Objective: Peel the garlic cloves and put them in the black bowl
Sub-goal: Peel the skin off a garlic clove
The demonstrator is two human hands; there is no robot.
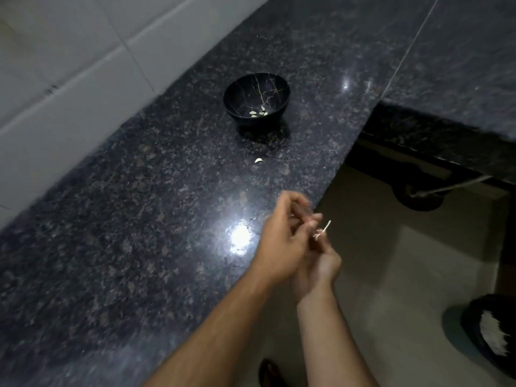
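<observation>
Your granite counter (139,219) carries the black bowl (256,99), with peeled cloves (258,112) lying in its bottom. Nearer you than the bowl, your left hand (282,241) and right hand (321,263) meet with curled fingers, pinching a strip of garlic skin (323,230). Just in front of the bowl lies one loose clove (258,160).

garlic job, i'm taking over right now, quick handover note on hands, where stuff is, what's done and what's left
Both hands are together past the counter edge, over the floor. Left hand has curled fingers; the right hand pinches a strip of peel. Whether a clove sits between them is hidden.
The bowl stands on the counter and holds a few cloves.
One clove lies on the counter in front of the bowl; peeled or not, too small to tell.
Left: finish the peeling in hand, get the loose clove into the bowl.
</observation>
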